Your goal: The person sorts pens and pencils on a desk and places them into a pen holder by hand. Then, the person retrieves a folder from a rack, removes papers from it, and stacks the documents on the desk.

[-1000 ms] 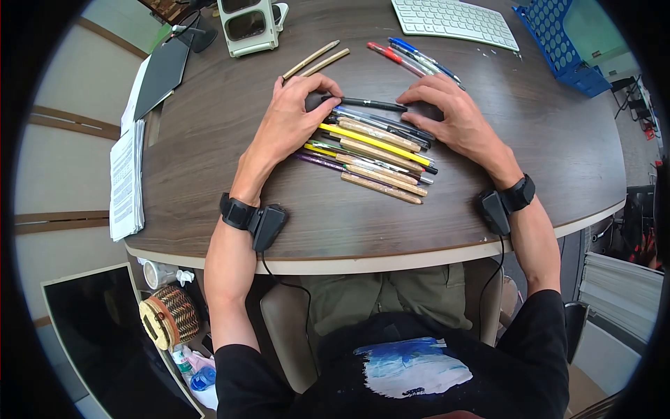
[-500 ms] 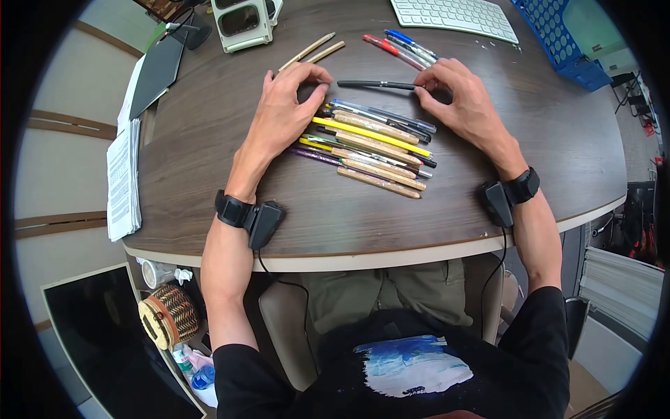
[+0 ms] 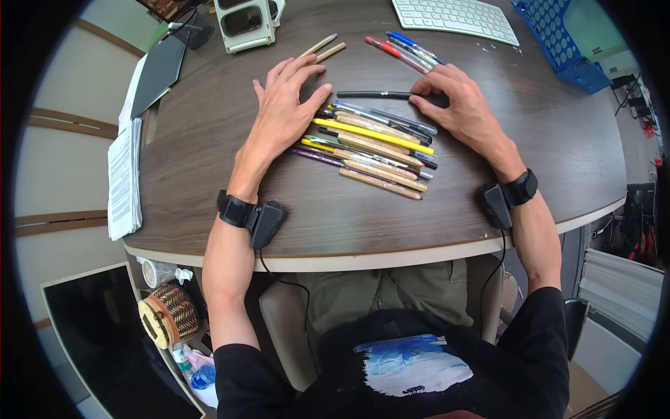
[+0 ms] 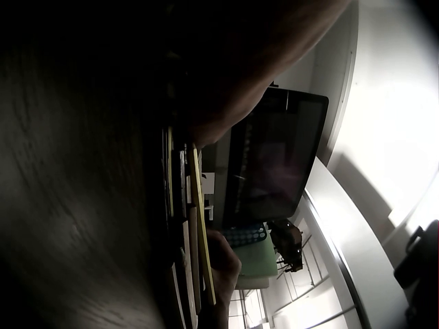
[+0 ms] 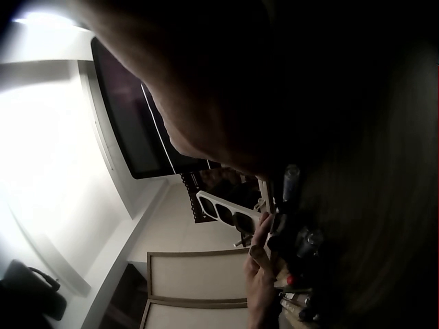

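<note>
In the head view a black pen [image 3: 373, 94] lies crosswise just beyond a group of pencils and pens. My right hand [image 3: 464, 108] pinches the pen's right end between thumb and fingers. To its left, my left hand [image 3: 283, 105] has its fingers spread, apart from the pen and holding nothing. The group includes a yellow pencil [image 3: 373, 136], several wooden pencils [image 3: 380, 183] and clear-barrelled pens, side by side. Beyond the left fingertips lie two wooden pencils [image 3: 331, 52]. Past the right hand are red and blue pens [image 3: 398, 49], partly hidden by it. Both wrist views are dark.
At the back stand a white keyboard [image 3: 457, 21], a blue perforated holder [image 3: 558, 49] and a pale device with dark windows [image 3: 246, 24]. Stacked papers [image 3: 125, 181] and a dark folder [image 3: 162, 73] are at the left edge.
The black pen has come away from the left hand and slid up, apart from the group, with its right end in the right hand. The left fingers have let go and spread.
</note>
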`<state>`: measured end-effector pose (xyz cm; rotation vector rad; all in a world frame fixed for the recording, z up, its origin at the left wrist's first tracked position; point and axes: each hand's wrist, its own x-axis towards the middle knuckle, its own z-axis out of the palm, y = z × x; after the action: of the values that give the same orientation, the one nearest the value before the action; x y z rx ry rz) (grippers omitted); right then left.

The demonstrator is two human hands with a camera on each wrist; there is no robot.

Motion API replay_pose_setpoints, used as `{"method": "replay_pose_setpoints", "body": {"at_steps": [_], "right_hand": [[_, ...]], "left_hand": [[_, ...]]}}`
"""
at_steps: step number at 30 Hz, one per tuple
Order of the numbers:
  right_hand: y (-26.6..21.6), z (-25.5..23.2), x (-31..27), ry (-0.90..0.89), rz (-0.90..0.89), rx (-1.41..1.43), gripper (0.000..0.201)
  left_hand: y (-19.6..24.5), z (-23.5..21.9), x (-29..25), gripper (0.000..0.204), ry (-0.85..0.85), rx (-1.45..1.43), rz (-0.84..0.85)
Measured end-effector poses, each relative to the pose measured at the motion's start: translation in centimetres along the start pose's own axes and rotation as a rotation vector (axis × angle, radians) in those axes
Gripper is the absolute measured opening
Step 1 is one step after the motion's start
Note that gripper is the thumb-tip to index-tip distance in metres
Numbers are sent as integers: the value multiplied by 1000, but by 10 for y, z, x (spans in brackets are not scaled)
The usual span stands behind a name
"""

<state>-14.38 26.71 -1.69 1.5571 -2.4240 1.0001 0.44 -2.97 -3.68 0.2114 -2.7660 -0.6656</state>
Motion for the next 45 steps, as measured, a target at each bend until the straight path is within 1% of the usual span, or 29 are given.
{"method": "replay_pose_setpoints", "body": {"at_steps": [1, 3, 4, 6, 7, 8, 10, 12, 14, 16, 18, 20, 21, 22, 25, 28, 30, 31, 32, 34, 39, 41, 42, 44, 45], "right_hand": [[3, 0, 0, 5, -2, -2, 14], [12, 1, -2, 82, 110, -19, 12], [11, -1, -1, 80, 112, -17, 12], [7, -7, 1, 142, 162, -74, 11], [9, -7, 1, 138, 136, -74, 11], [9, -6, 1, 136, 136, -74, 11], [10, -5, 1, 71, 64, -51, 11], [6, -1, 0, 65, 36, -26, 11], [5, -1, 2, 56, 10, 0, 12], [8, 1, 0, 35, 18, -68, 13], [11, 2, -3, 30, 38, -52, 13], [12, 0, -1, 83, 58, -123, 13], [11, -1, -1, 84, 69, -131, 13], [9, -2, -1, 87, 67, -133, 13], [4, -4, 1, 116, 54, -54, 14], [0, -2, 0, 62, 12, 5, 14], [-6, -2, -1, -89, 39, 118, 13], [-6, -1, -1, -85, -37, 88, 15], [-7, 0, -1, -84, -41, 87, 15], [-9, 1, -2, -161, 35, 137, 17], [-10, -3, -1, -195, 37, 142, 19], [-12, -5, 0, -240, 98, 126, 21], [-10, -4, -1, -240, 98, 126, 21], [-7, -2, -1, -217, 35, 118, 21], [-7, -2, 0, -214, 31, 116, 21]], "left_hand": [[0, 0, 0, 43, 3, 2, 4], [-2, 3, 0, 46, 56, 5, -31], [-2, 2, 0, 46, 53, 4, -33], [-3, 1, 1, 45, 92, 1, 22], [1, -1, 1, 34, 148, -5, 84], [2, -2, 2, 34, 147, -6, 83], [4, -7, 4, 25, 167, -47, 186], [10, -9, 3, 21, 189, -73, 223], [12, -9, 3, 21, 93, -189, 231], [12, -7, 3, 19, 114, -200, 257], [11, -8, 3, 18, 63, -186, 292], [13, -8, 2, 17, 77, -185, 299], [14, -9, 1, 17, 42, -199, 285], [15, -11, 2, 17, 8, -213, 272], [15, -10, 3, 18, -8, -212, 257], [11, -9, 3, 20, -54, -190, 252], [12, -8, 2, 20, -72, -193, 247], [13, -9, 2, 21, -82, -191, 247], [13, -9, 2, 21, -79, -190, 247], [13, -9, 2, 22, -73, -184, 236], [14, -10, 3, 23, -90, -174, 239], [13, -8, 2, 23, -99, -177, 228], [12, -7, 2, 23, -102, -177, 227], [13, -9, 2, 23, -100, -175, 228], [14, -10, 2, 23, -95, -173, 228]]}}
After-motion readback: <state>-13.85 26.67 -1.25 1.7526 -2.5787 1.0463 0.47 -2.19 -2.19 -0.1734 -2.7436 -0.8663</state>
